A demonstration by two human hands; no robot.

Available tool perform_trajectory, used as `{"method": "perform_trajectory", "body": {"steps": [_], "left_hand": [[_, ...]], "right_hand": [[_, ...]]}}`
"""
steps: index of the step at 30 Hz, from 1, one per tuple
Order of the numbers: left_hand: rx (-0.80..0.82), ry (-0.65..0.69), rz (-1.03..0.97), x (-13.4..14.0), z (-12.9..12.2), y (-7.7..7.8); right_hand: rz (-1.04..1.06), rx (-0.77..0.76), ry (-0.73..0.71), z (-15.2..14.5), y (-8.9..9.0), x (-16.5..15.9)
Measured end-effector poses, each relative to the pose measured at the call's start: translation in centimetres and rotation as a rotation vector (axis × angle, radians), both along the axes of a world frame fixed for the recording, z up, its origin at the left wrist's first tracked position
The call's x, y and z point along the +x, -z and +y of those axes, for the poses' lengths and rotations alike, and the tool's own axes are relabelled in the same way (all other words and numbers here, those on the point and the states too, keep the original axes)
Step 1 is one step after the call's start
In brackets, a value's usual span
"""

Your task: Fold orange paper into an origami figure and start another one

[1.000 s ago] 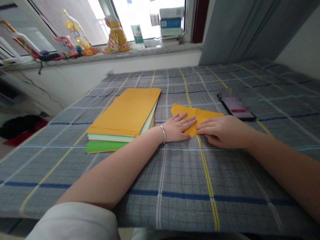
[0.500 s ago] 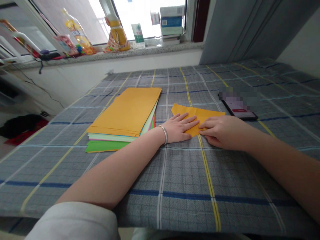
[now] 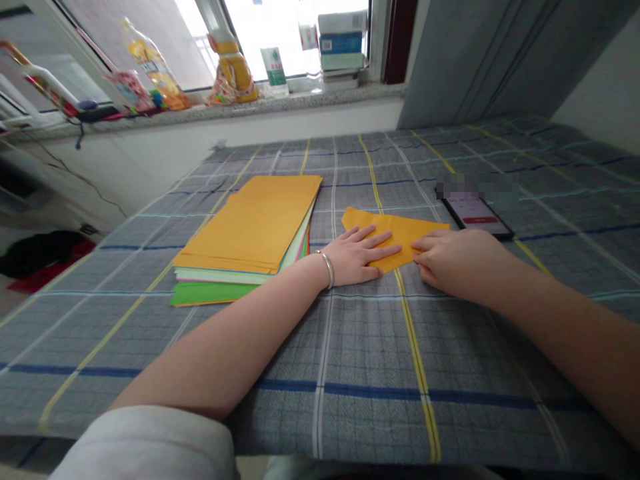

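Head view: hands (image 3: 353,259) touch orange paper (image 3: 403,230), right one (image 3: 457,263) possibly pinching.

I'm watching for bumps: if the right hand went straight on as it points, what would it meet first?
Sliding over the orange paper, the right hand would probably meet the left hand first, spread out on that same paper; depth is hard to judge.
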State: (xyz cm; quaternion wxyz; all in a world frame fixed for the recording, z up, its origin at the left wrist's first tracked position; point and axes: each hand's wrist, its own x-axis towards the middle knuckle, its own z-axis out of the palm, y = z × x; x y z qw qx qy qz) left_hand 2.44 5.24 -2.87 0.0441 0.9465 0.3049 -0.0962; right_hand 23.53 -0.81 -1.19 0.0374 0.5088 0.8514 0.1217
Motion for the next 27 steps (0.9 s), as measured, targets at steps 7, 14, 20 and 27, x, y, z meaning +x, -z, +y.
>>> {"method": "perform_trajectory", "body": {"steps": [7, 14, 20, 27], "left_hand": [[0.002, 0.026, -0.007, -0.1, 0.4, 0.1], [0.021, 0.046, -0.025, -0.3, 0.4, 0.3], [0.004, 0.031, -0.013, -0.2, 0.3, 0.1], [-0.027, 0.014, -0.005, -0.1, 0.5, 0.1]], "right_hand": [[-0.16, -0.115, 0.181, 0.6, -0.9, 0.5], [-0.044, 0.062, 0.115, 2.8, 1.4, 4.3], [0.002, 0.101, 0.149, 3.0, 1.8, 5.2], [0.084, 0.227, -0.2, 1.1, 0.3, 0.8]]}}
